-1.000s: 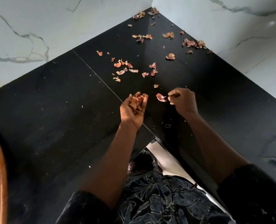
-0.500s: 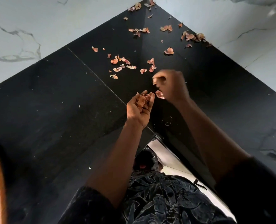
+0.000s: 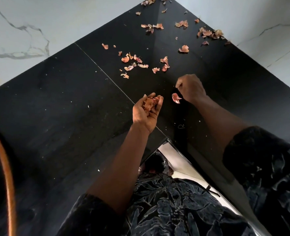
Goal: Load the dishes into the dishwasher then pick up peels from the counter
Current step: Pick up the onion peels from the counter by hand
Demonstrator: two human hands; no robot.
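Dry pinkish onion peels (image 3: 164, 64) lie scattered over the black counter (image 3: 59, 106), thickest toward the far corner. My left hand (image 3: 146, 113) is palm up over the counter's middle, its fingers cupped round a heap of gathered peels (image 3: 150, 103). To its right, my right hand (image 3: 190, 87) is knuckles up on the counter with the fingers curled, thumb and forefinger pinched together on a tiny peel fragment (image 3: 176, 86). One larger peel (image 3: 176, 97) lies on the counter between the two hands, just under my right wrist.
White marble walls (image 3: 21, 31) close the corner on both sides. A seam (image 3: 106, 77) runs diagonally across the counter. An orange curved rim (image 3: 8, 184) shows at the left edge. The counter's inner corner edge (image 3: 166, 142) is just below my left wrist.
My right hand came away from above my left palm, moved right and down to the counter, and now pinches there. My left hand stayed cupped, holding its heap.
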